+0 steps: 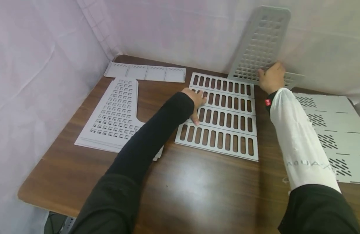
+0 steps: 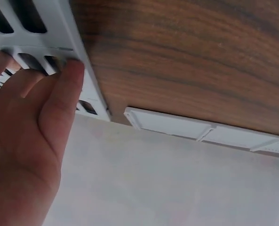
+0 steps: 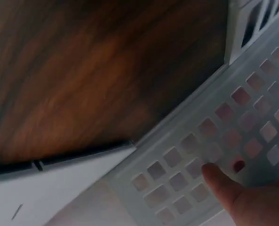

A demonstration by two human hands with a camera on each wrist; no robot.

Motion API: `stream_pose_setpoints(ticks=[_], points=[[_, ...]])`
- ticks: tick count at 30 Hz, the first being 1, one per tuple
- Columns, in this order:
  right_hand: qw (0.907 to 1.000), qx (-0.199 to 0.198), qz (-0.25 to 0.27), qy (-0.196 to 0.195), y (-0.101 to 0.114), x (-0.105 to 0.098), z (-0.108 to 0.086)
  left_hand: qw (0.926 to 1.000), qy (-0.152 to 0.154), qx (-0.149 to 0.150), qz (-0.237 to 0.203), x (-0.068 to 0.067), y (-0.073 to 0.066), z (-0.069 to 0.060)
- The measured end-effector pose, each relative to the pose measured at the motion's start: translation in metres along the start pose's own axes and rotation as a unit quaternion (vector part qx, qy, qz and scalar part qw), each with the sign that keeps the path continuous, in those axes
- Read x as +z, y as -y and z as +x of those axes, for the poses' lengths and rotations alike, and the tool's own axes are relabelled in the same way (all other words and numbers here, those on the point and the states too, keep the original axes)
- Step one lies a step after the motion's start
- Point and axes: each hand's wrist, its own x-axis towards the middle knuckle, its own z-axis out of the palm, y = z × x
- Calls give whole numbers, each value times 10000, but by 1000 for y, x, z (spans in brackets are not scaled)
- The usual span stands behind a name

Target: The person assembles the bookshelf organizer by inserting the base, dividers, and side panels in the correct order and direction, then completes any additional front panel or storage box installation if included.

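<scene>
My left hand (image 1: pixel 196 103) rests with spread fingers on the left part of a white slotted panel (image 1: pixel 216 142), which lies flat and is divided into several rows of long holes. In the left wrist view, the thumb (image 2: pixel 66 96) lies along the panel's edge. My right hand (image 1: pixel 272 78) grips a grey-white L-shaped perforated panel (image 1: pixel 263 39) near its inner corner. This panel stands tilted against the back curtain, its lower edge by the slotted panel's far side. The right thumb (image 3: pixel 221 183) presses its face among square holes; the other fingers are mostly hidden.
Stacked L-shaped perforated panels (image 1: pixel 113 110) lie at left, partly under my left sleeve. A narrow four-section strip (image 1: pixel 146 72) lies along the back edge of the brown table (image 1: pixel 197 188). At right is a wide white panel (image 1: pixel 338 130) with slanted slits. White curtains (image 1: pixel 180 29) enclose the table.
</scene>
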Motion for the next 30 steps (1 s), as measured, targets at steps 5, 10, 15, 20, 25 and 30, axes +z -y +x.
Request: stream_pose_setpoints(ticks=[5, 10, 15, 20, 25, 30], points=[[9998, 153, 92, -8, 3, -8, -1, 9999, -71, 126, -37, -9, 2, 0], [9979, 546, -238, 249, 2, 2, -1, 10000, -78, 21, -14, -9, 4, 1], [9900, 889, -867, 666, 1, 15, -6, 9998, -138, -21, -142, -3, 2, 2], [9847, 888, -1118, 1003, 6, 14, -11, 9996, -137, -104, -214, 4, 1, 1], [9834, 1073, -994, 1077, 3, 19, -9, 9997, -43, -175, -171, 6, 2, 3], [9820, 1237, -977, 1039, 7, 22, -9, 9996, 17, -191, -203, 6, 3, 4]])
